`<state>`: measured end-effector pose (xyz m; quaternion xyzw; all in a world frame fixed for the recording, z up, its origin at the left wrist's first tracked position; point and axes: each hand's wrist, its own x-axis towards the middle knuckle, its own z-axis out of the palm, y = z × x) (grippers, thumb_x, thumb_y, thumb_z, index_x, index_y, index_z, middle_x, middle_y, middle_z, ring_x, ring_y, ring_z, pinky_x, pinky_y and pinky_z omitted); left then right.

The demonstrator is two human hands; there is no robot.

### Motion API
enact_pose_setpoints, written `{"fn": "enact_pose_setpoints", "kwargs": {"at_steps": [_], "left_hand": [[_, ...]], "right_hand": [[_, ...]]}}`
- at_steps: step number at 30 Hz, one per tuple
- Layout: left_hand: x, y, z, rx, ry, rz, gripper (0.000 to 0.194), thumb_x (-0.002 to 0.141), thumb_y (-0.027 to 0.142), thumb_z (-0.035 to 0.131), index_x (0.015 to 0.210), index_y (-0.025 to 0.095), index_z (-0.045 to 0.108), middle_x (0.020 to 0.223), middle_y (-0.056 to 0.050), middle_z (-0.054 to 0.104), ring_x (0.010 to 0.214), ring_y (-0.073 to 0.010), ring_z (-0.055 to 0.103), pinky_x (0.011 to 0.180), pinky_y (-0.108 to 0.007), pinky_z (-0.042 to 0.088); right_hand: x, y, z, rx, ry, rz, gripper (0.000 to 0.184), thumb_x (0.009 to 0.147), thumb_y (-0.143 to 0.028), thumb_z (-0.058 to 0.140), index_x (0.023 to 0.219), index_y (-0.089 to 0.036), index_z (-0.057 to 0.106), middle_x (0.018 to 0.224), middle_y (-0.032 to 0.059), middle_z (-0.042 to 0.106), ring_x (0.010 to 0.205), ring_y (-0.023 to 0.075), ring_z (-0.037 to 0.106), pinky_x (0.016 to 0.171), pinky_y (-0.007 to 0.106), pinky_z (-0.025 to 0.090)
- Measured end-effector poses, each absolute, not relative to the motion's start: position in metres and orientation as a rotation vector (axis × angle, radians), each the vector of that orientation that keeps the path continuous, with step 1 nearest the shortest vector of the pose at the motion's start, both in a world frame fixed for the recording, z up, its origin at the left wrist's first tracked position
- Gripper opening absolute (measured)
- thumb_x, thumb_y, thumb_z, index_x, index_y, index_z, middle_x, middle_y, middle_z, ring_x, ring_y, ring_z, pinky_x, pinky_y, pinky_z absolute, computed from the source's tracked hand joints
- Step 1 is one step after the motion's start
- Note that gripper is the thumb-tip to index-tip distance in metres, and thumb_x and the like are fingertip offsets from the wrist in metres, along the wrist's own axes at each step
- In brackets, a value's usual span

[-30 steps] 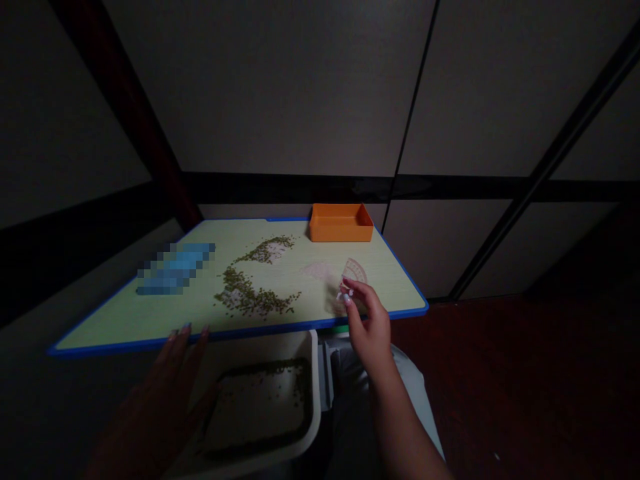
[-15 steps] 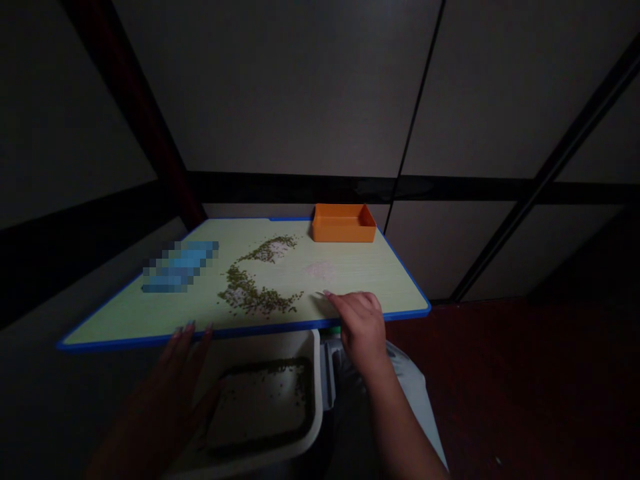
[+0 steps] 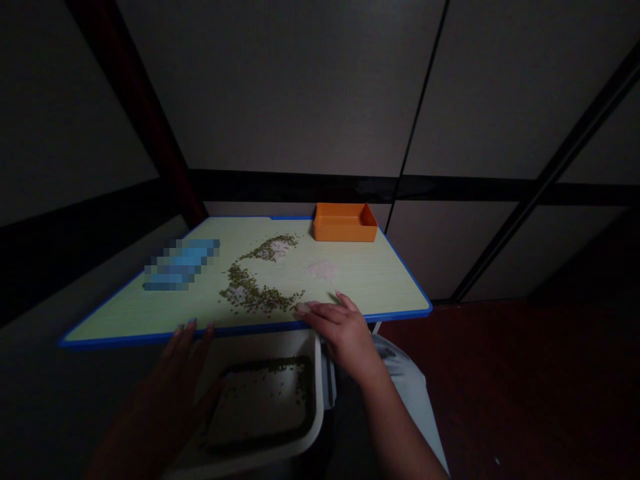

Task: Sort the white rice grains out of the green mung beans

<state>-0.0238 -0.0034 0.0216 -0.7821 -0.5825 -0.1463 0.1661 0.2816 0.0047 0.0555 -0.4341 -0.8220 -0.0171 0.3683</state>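
My right hand is low over the front of the pale green table board. Its fingers are stretched out, with the tips touching or nearly touching the right end of a pile of small green beans and pale grains. I see nothing held in it. Dim in shadow, my left hand lies open, fingertips at the board's blue front edge, beside a white bin. A second mixed pile lies farther back, and a small heap of pale grains sits just beyond my right hand.
An orange open box stands at the back right of the board. On the left lies a blurred-out blue item. Green beans are scattered inside the bin below the front edge. Dark wall panels rise behind the board.
My right hand has shifted left and turned toward the near bean pile. Its fingers have gone from a pinch near the pale heap to stretched out. The left hand has stayed put.
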Motion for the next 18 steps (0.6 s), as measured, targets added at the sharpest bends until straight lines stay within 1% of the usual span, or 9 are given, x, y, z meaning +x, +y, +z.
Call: {"fn": "enact_pose_setpoints", "kwargs": {"at_steps": [2,4,8,10,14,18], "left_hand": [[-0.0248,-0.0033,0.0208,-2.252,-1.598,-0.41,0.07,0.081,0.055,0.032,0.138,0.014,0.032,0.15,-0.019,0.025,0.138,-0.0318,0.024,0.099,-0.05,0.043],[-0.0266,-0.0033,0.019,-2.26,-1.549,-0.419,0.072,0.081,0.058,0.029,0.138,0.013,0.031,0.15,-0.021,0.024,0.138,-0.0335,0.024,0.099,-0.051,0.043],[-0.0289,-0.0029,0.0153,-2.247,-1.51,-0.404,0.072,0.082,0.057,0.026,0.14,0.015,0.025,0.15,-0.02,0.025,0.137,-0.033,0.026,0.099,-0.051,0.043],[-0.0291,-0.0023,0.0137,-2.226,-1.485,-0.423,0.072,0.083,0.057,0.026,0.141,0.015,0.024,0.15,-0.02,0.024,0.137,-0.033,0.026,0.1,-0.051,0.042],[-0.0283,-0.002,0.0135,-2.229,-1.477,-0.443,0.072,0.082,0.057,0.027,0.141,0.015,0.023,0.15,-0.02,0.024,0.138,-0.0319,0.024,0.102,-0.051,0.04],[-0.0246,-0.0047,0.0186,-2.24,-1.534,-0.431,0.072,0.082,0.058,0.028,0.141,0.017,0.022,0.15,-0.018,0.026,0.138,-0.03,0.025,0.1,-0.05,0.043]], "right_hand": [[0.2807,0.0049,0.0565,-1.146,-2.105,0.017,0.043,0.089,-0.014,0.048,0.128,-0.033,0.051,0.119,0.0017,0.064,0.112,0.0146,0.057,0.108,0.042,0.024],[0.2804,0.0057,0.0565,-1.186,-2.08,0.062,0.045,0.089,-0.013,0.048,0.129,-0.033,0.05,0.12,0.0023,0.064,0.113,0.0139,0.057,0.11,0.042,0.02],[0.2803,0.0083,0.0536,-1.268,-2.035,0.053,0.043,0.089,-0.012,0.048,0.125,-0.035,0.054,0.12,0.0015,0.063,0.114,0.0154,0.057,0.112,0.049,0.004],[0.2801,0.009,0.0522,-1.302,-2.024,0.061,0.043,0.089,-0.012,0.047,0.123,-0.036,0.055,0.121,0.0005,0.063,0.115,0.0155,0.056,0.112,0.05,0.0],[0.2793,0.009,0.0526,-1.363,-1.988,0.116,0.041,0.089,-0.013,0.047,0.122,-0.036,0.056,0.122,-0.0012,0.062,0.118,0.0147,0.054,0.113,0.047,0.0],[0.2791,0.0089,0.0549,-1.429,-1.956,0.158,0.042,0.087,-0.012,0.047,0.121,-0.035,0.057,0.124,-0.0003,0.06,0.119,0.0158,0.053,0.112,0.046,0.006]]}}
